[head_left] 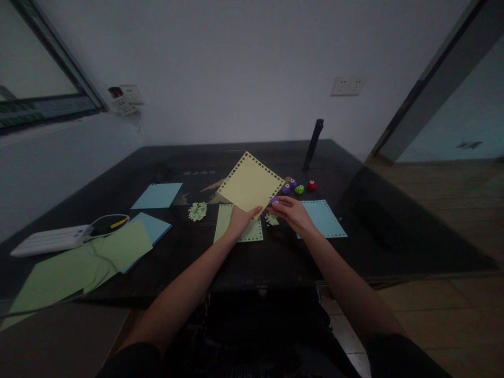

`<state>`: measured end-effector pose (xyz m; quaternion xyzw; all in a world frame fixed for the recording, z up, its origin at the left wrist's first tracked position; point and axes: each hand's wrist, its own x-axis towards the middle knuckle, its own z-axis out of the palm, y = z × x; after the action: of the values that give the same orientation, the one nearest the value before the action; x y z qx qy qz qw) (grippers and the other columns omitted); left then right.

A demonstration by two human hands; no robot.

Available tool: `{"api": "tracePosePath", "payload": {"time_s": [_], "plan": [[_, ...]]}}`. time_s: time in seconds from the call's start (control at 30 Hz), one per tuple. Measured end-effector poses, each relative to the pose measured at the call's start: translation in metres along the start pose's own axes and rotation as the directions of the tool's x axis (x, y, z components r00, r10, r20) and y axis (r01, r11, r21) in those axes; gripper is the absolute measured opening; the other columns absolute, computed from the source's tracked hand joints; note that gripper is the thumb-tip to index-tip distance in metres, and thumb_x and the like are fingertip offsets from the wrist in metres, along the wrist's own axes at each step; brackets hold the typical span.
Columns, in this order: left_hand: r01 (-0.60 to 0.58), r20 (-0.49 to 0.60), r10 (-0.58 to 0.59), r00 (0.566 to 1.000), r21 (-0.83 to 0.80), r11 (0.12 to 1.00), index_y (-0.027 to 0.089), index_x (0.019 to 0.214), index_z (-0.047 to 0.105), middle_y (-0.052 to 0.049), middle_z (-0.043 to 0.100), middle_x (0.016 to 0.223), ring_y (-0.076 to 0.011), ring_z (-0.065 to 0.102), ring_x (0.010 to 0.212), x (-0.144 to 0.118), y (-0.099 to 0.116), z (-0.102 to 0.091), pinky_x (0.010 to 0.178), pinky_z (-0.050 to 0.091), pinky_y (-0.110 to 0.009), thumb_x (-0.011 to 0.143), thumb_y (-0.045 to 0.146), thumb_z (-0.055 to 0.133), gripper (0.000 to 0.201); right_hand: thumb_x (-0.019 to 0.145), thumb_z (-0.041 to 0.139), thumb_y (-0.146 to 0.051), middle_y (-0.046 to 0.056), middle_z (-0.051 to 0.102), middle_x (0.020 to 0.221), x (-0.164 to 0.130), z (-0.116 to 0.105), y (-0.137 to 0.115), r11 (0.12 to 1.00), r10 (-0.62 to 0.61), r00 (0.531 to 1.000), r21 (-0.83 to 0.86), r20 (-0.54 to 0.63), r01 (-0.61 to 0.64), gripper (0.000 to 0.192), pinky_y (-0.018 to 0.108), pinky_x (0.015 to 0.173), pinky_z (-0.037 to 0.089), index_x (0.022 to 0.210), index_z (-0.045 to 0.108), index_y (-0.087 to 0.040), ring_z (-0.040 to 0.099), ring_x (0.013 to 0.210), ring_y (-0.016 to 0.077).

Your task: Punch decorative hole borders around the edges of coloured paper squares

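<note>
My left hand (241, 219) grips a yellow sheet of paper (252, 184) by its near corner, thumb on top. Small punched holes run along the sheet's edges. My right hand (290, 211) is closed on a small purple craft punch (274, 200) at the sheet's right edge. Below lies a pale green sheet (252, 232) with holes along its edges, partly covered by my left hand. Paper bits (271, 219) lie between my hands. A light blue sheet with holes (323, 218) is just right of my right hand. Beyond sit purple punches (285, 188), a green punch (299, 189) and a red punch (312, 185).
A heap of punched paper bits (197, 211) lies left of centre, near a blue sheet (157, 195). Green paper (79, 262), more blue paper (151, 224) and a white power strip (51, 240) with cables occupy the left. A black upright post (314, 144) stands behind the punches.
</note>
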<state>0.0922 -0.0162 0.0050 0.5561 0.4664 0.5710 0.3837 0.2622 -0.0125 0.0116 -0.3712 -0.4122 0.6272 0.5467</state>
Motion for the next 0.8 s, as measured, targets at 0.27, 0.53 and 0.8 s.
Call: {"api": "tracePosePath", "payload": {"time_s": [0.27,0.53,0.8], "plan": [[-0.021,-0.014,0.021,1.0,0.036,0.999,0.015,0.118,0.057,-0.01,0.065,0.115,-0.0214,0.06,0.108,-0.0005,-0.0007,0.0016,0.101,0.04,-0.038,0.067,0.017,0.071,0.054,0.053,0.083,-0.026,0.003,0.068,0.08,-0.0016,0.0029,-0.0018,1.0,0.024,1.0,-0.005,-0.019,-0.024,0.037,0.035,0.081,0.055,0.082,0.063,-0.016,0.069,0.071,0.0178],[-0.03,-0.01,0.03,0.999,0.034,0.999,0.013,0.117,0.058,-0.012,0.066,0.114,-0.0228,0.061,0.106,-0.0004,-0.0013,0.0007,0.097,0.044,-0.037,0.067,0.019,0.072,0.052,0.051,0.083,-0.027,0.003,0.067,0.079,-0.0041,0.0051,-0.0031,0.999,0.035,0.999,-0.011,-0.013,-0.036,0.037,0.034,0.077,0.055,0.08,0.063,-0.017,0.068,0.069,0.0178],[-0.044,0.037,0.042,0.998,0.066,0.997,0.013,0.117,0.059,-0.012,0.065,0.114,-0.0245,0.06,0.106,-0.0001,-0.0066,0.0013,0.097,0.042,-0.039,0.066,0.022,0.072,0.054,0.049,0.083,-0.028,0.001,0.065,0.073,-0.0038,0.0072,-0.0028,0.996,0.05,0.998,-0.068,-0.034,-0.052,0.035,0.031,0.067,0.053,0.074,0.061,-0.017,0.065,0.066,0.0156]]}}
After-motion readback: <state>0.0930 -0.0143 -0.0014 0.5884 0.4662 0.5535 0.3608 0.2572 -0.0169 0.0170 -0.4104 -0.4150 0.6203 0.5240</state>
